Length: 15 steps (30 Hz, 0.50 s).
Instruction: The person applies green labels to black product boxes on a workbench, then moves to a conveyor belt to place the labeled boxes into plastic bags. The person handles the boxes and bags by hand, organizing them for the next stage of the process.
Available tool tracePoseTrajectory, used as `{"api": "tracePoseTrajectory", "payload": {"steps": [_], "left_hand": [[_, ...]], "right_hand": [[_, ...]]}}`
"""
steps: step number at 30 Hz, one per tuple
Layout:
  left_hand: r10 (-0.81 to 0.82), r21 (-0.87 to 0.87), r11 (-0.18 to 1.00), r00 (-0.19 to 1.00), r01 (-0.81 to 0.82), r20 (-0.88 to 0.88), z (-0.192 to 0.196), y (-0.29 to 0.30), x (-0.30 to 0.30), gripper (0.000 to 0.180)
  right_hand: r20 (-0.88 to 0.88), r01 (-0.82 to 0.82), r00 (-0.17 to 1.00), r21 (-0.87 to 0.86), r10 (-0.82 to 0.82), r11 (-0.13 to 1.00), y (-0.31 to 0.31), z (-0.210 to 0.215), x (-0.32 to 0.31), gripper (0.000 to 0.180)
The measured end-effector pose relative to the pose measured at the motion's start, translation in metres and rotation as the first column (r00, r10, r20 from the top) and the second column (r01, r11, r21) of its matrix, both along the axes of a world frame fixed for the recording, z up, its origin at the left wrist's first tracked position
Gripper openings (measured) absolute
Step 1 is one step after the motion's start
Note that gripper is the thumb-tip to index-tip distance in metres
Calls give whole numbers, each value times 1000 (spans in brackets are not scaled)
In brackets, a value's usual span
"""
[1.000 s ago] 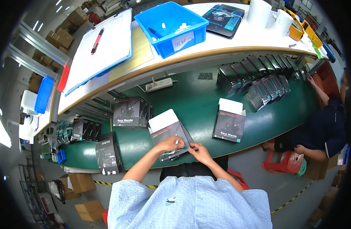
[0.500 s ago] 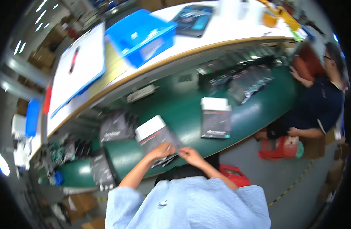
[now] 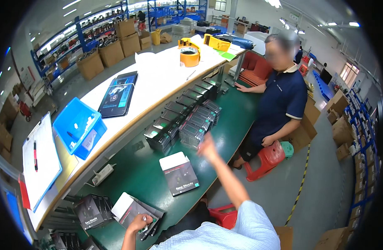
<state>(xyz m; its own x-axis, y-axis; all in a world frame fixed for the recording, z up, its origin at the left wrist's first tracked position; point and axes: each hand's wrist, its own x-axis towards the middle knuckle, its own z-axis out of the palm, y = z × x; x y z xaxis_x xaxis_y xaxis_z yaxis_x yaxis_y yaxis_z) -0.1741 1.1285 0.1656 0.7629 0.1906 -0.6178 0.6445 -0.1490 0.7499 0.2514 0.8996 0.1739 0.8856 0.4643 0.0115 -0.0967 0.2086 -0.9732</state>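
My left hand [image 3: 140, 222] is closed at the near edge of a small fanned stack of flat dark-grey boxes [image 3: 132, 209], the top one with a white flap. My right hand [image 3: 207, 146] is stretched out beside stacks of thin dark items in clear packaging [image 3: 194, 129]. It is smeared by motion, and its fingers cannot be made out. Between my hands lies another dark-grey box [image 3: 179, 176] with its white flap open and a green corner mark. More dark-grey boxes [image 3: 91, 211] stand to the left of my left hand.
A raised white shelf [image 3: 151, 79] runs along the bench's far side, carrying a blue bin [image 3: 79, 132], a clipboard [image 3: 42, 160] and an orange tape roll [image 3: 189, 57]. A co-worker [image 3: 283, 91] stands at the right, one hand on the green tabletop [image 3: 237, 112]. Red stools [image 3: 264, 160] stand below.
My right hand has left the box stack and reached out right to the clear-packed items. My left hand stays at the stack. The view has swung right, and the co-worker appears more fully.
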Motion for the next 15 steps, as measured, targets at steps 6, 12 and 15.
{"api": "tracePoseTrajectory", "payload": {"steps": [6,12,15], "left_hand": [[-5,-12,1000,999,5,-43,5,-3,-1,8],[20,-42,999,999,-19,25,0,0,-1,11],[41,-64,997,999,-41,12,5,-4,5,11]], "right_hand": [[414,571,820,-623,-394,535,-80,129,161,62],[437,52,764,-775,475,630,-37,68,72,30],[108,-327,825,-710,555,624,-1,16,-39,27]]}}
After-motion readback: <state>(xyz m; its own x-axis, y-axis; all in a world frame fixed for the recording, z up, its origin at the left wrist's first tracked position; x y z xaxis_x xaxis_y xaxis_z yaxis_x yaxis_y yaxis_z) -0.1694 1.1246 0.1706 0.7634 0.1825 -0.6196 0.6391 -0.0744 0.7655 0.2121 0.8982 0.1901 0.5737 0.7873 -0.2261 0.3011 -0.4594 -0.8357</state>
